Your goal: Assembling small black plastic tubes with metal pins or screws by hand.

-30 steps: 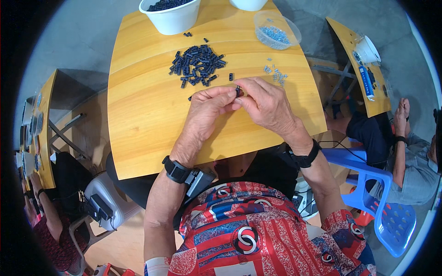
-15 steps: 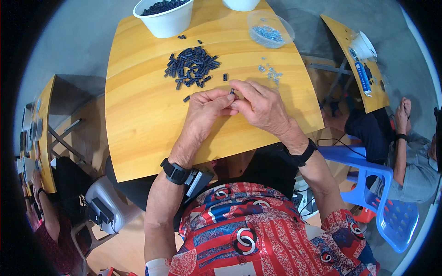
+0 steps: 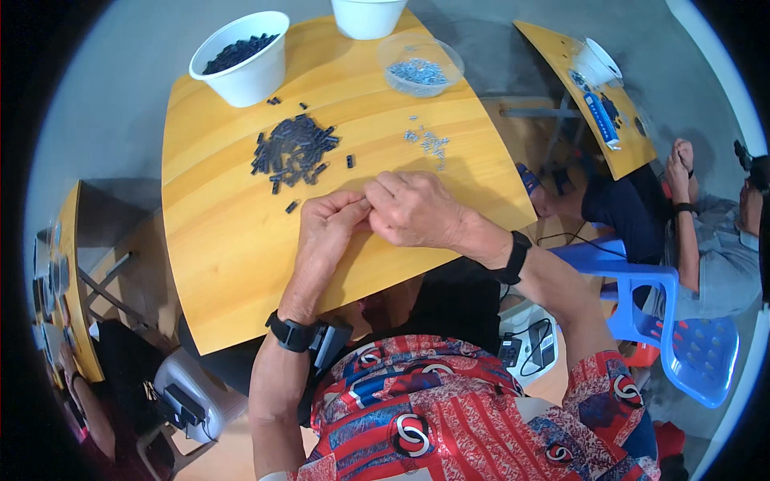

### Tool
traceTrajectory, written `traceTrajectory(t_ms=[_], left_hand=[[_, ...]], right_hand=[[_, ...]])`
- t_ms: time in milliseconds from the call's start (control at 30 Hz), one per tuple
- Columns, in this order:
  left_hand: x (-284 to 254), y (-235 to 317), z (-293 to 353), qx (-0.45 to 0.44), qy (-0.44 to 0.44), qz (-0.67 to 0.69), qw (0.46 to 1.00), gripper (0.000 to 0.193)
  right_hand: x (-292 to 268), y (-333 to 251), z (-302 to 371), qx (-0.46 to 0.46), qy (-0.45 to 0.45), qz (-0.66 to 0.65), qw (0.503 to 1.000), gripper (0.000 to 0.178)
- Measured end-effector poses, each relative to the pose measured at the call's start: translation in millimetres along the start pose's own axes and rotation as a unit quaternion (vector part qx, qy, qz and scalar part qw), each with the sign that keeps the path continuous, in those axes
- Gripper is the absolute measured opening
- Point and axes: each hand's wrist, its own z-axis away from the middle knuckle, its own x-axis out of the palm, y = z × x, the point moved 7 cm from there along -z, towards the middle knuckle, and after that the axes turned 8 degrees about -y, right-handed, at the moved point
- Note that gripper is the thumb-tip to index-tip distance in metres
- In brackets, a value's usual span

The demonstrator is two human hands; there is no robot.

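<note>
Seen from the head camera, the left hand and right hand press fingertips together over the wooden table; anything pinched between them is hidden. Beyond them, up-left, lies the pile of small black parts, nearer the left hand, with one stray black piece just beside it.

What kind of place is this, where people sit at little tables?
Probably a small assembly workroom. The wooden table holds a heap of small black parts, a white bowl of more, and another person sits at a similar table nearby.
</note>
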Motion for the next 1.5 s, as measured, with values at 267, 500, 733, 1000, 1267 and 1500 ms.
traceTrajectory(t_ms=[267,500,733,1000,1267,1500], left_hand=[[-5,-6,3,-0.002,-0.029,0.028,0.999,0.013],[-12,-18,1,-0.02,-0.056,0.057,0.997,0.012],[-9,-13,-2,-0.03,-0.06,0.036,0.997,0.015],[1,-9,-2,0.005,-0.028,-0.001,1.0,0.016],[3,-4,5,0.003,-0.016,-0.01,1.0,0.018],[-28,2,24,0.032,0.038,-0.048,0.998,0.017]], right_hand=[[6,-2,1,-0.017,0.035,-0.034,0.999,0.017],[6,-15,5,-0.043,0.016,0.02,0.999,0.018],[7,-14,4,-0.028,-0.005,0.028,0.999,0.018],[-3,1,21,0.105,0.07,-0.078,0.989,0.017],[-68,45,78,0.214,0.166,-0.061,0.961,0.017],[-59,171,191,0.397,0.174,-0.11,0.894,0.031]])
